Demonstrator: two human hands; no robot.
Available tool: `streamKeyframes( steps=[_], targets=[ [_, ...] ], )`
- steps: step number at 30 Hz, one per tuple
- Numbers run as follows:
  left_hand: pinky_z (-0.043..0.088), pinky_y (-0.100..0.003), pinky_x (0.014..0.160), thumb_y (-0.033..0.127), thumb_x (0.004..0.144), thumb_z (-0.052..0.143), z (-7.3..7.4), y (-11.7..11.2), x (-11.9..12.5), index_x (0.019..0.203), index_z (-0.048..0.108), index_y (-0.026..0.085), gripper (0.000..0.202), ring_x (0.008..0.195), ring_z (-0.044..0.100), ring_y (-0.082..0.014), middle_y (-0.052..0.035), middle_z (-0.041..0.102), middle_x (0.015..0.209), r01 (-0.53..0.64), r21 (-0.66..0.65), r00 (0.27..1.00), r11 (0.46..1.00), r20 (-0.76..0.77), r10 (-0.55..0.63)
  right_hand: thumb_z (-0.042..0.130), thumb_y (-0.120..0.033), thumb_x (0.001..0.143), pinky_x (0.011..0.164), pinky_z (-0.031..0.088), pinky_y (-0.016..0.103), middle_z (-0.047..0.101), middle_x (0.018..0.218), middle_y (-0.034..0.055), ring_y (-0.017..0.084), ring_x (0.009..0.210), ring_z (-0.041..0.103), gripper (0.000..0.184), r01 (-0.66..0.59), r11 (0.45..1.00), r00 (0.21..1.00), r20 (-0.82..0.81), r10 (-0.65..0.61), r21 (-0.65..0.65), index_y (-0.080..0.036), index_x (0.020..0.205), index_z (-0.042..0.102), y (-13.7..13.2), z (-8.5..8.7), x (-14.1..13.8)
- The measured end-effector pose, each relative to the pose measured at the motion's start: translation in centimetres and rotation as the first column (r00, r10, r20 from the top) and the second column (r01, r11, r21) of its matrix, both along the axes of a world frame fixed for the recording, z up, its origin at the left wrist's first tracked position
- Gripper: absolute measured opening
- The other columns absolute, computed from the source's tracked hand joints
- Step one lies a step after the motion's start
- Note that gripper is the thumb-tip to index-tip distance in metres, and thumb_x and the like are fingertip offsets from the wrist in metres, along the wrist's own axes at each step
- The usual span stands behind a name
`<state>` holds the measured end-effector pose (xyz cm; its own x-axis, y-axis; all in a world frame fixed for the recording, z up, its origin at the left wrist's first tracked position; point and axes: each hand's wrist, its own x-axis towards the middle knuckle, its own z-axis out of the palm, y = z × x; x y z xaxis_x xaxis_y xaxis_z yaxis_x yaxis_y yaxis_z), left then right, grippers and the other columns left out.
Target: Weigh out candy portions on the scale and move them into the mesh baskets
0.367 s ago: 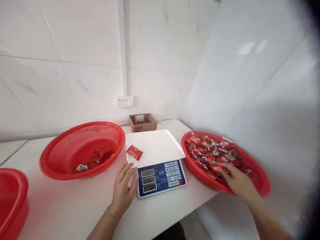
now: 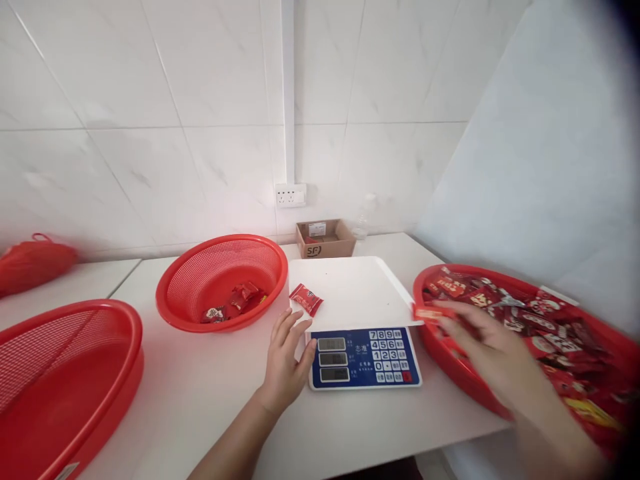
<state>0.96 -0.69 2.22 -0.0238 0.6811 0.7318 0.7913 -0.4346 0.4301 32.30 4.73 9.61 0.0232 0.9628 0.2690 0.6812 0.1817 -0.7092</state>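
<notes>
A white-topped scale (image 2: 350, 290) with a blue keypad (image 2: 387, 357) stands on the white table. One red candy packet (image 2: 306, 298) lies on the left of its pan. My left hand (image 2: 287, 357) rests on the table with fingers spread, touching the scale's left front corner. My right hand (image 2: 480, 340) hovers over the left rim of the red basket (image 2: 450, 373) full of red candy packets, and pinches a small red packet (image 2: 427, 312) at its fingertips by the pan's right edge.
A red mesh basket (image 2: 190, 313) holding a few packets sits left of the scale. A larger red basket (image 2: 60, 393) is at the near left, another red item (image 2: 35, 260) on the far left counter. A cardboard box (image 2: 323, 239) and a wall socket (image 2: 291, 195) lie behind.
My right hand has lifted out of the full basket toward the scale, now with a red packet in its fingers. The view has swung left. My left hand stays by the scale.
</notes>
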Motion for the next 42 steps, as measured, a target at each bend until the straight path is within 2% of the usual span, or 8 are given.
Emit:
streamKeyframes(
  steps=[4,7,10,13,21,28,35,42],
  targets=[
    [0.042,-0.047,0.102,0.024,0.092,0.05,1.1,1.1,-0.3,0.119,0.053,0.021,0.027,0.129,0.043,-0.0265,-0.0112,0.057,0.127,0.005,-0.067,0.999,0.998,-0.046,-0.008,0.051,-0.05,0.082,0.079,0.053,0.035,0.068,0.111,0.0049,0.022,0.093,0.065,0.036,-0.384,0.913,0.919,-0.153,0.363,-0.136,-0.023,0.102,0.063,3.1,0.5,-8.8],
    [0.042,-0.047,0.101,0.029,0.092,0.05,2.2,2.5,-0.8,0.123,0.052,0.021,0.031,0.124,0.047,-0.0275,-0.0113,0.057,0.125,-0.031,-0.145,0.991,0.989,-0.13,0.012,0.051,-0.034,0.084,0.084,0.051,0.034,0.066,0.112,0.0041,0.019,0.094,0.064,0.025,-0.552,0.812,0.833,-0.106,0.542,-0.187,-0.023,0.102,0.064,5.4,-1.0,-12.1],
    [0.045,-0.046,0.093,0.037,0.092,0.051,3.5,3.9,-1.1,0.129,0.05,0.022,0.04,0.108,0.054,-0.0277,-0.0113,0.059,0.116,-0.129,-0.264,0.965,0.956,-0.255,0.059,0.053,-0.02,0.082,0.092,0.047,0.036,0.066,0.11,0.006,0.02,0.102,0.062,0.023,-0.474,0.871,0.871,0.073,0.486,-0.131,-0.022,0.102,0.065,7.3,-2.2,-13.2],
    [0.045,-0.047,0.09,0.046,0.09,0.052,4.7,5.3,-1.3,0.129,0.053,0.023,0.045,0.103,0.054,-0.0284,-0.0101,0.059,0.108,-0.187,-0.366,0.926,0.912,-0.374,0.04,0.053,-0.019,0.083,0.096,0.044,0.037,0.065,0.109,0.0072,0.02,0.104,0.061,0.024,-0.393,0.916,0.906,0.141,0.4,-0.079,-0.022,0.104,0.064,8.4,-2.4,-13.6],
    [0.038,-0.042,0.101,0.025,0.09,0.051,6.0,6.0,-1.7,0.116,0.063,0.026,0.029,0.112,0.052,-0.0238,-0.0058,0.06,0.116,-0.105,-0.442,0.913,0.891,-0.398,-0.09,0.05,-0.018,0.084,0.096,0.046,0.035,0.066,0.111,0.0032,0.018,0.106,0.061,0.025,-0.42,0.905,0.899,0.107,0.425,-0.07,-0.025,0.104,0.064,8.0,-2.0,-12.8],
    [0.024,-0.058,0.11,0.047,0.086,0.058,6.1,5.8,0.0,0.132,0.05,0.028,0.05,0.139,0.028,-0.0336,-0.0109,0.042,0.145,0.003,-0.554,0.894,0.832,-0.371,-0.251,0.052,-0.015,0.082,0.095,0.045,0.036,0.066,0.109,0.0057,0.02,0.103,0.061,0.024,-0.426,0.895,0.875,0.191,0.444,-0.132,-0.023,0.101,0.066,8.1,-2.1,-12.6],
    [0.03,-0.054,0.107,0.037,0.09,0.055,5.8,7.4,0.4,0.118,0.061,0.021,0.033,0.131,0.041,-0.0325,-0.0149,0.052,0.136,-0.155,-0.505,0.901,0.849,-0.424,-0.088,0.053,-0.009,0.078,0.102,0.041,0.038,0.064,0.116,0.0068,0.019,0.109,0.059,0.036,-0.489,0.867,0.856,0.142,0.498,-0.092,-0.021,0.11,0.063,8.6,-2.5,-13.5],
    [0.034,-0.056,0.104,0.039,0.09,0.056,5.3,7.8,0.4,0.129,0.051,0.018,0.044,0.134,0.038,-0.0351,-0.0174,0.048,0.14,-0.201,-0.495,0.898,0.845,-0.438,-0.043,0.051,-0.01,0.078,0.099,0.044,0.039,0.058,0.126,0.0083,0.019,0.109,0.059,0.044,-0.469,0.882,0.88,0.067,0.471,-0.044,-0.022,0.12,0.057,7.7,-2.3,-13.7]
  ],
)
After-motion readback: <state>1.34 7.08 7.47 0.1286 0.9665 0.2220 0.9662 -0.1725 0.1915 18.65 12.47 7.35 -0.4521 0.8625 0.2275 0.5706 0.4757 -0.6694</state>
